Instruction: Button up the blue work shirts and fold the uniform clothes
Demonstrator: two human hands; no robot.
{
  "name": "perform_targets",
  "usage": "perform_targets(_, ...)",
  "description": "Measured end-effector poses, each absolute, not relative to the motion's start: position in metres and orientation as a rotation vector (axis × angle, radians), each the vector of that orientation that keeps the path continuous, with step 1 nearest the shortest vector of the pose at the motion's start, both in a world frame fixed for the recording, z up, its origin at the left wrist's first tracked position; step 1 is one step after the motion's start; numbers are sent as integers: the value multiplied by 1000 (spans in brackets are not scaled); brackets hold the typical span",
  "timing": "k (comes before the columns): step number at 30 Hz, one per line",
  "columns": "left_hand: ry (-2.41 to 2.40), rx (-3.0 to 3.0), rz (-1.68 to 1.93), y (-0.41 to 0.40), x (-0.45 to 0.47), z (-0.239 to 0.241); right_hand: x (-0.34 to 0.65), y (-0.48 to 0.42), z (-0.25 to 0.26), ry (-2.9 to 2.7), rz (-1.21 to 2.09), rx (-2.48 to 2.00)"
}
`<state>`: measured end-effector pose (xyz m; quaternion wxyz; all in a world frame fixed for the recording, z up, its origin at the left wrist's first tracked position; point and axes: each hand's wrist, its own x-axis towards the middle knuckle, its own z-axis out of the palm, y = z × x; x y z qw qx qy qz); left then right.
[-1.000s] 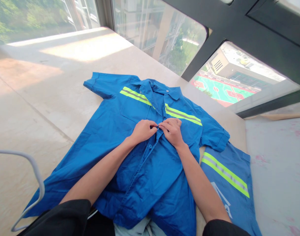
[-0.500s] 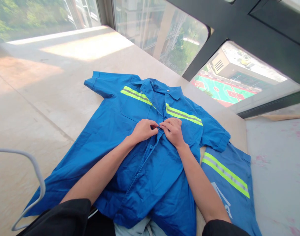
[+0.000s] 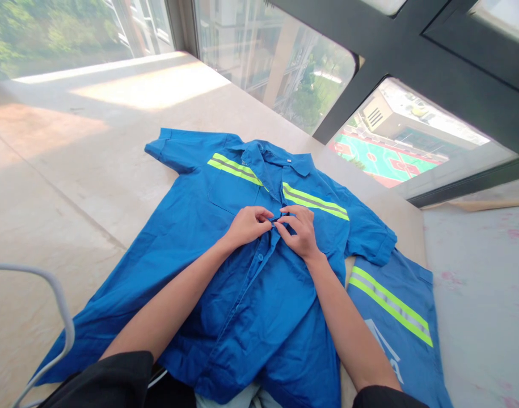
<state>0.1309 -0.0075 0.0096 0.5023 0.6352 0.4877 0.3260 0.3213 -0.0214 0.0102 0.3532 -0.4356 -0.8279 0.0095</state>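
Note:
A blue short-sleeved work shirt [image 3: 225, 283] with yellow-green reflective stripes lies face up and spread out on a beige surface [image 3: 72, 187]. My left hand [image 3: 248, 225] and my right hand [image 3: 299, 229] meet at the shirt's front placket, just below the chest stripes. Both hands have fingers curled in a pinch on the two front edges of the shirt, at a button. The collar points away from me, toward the windows.
A second blue garment [image 3: 395, 317] with a reflective stripe and white lettering lies to the right, partly under the shirt's sleeve. A white wire hanger [image 3: 59, 300] sits at the left edge. Large windows [image 3: 285, 62] with dark frames run along the far side.
Both hands stay at the same button spot on the placket; the fingers have shifted slightly. The view has tipped a little.

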Motion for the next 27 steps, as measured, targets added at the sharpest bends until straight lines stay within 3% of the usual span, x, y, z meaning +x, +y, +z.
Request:
perform_targets(10,1112,1362,792,-8,130,11,319,-26,12,-2217,40,-1213)
perform_targets(27,1288,1674,806,-9,133,13,317,-29,9,-2194,240,-1281)
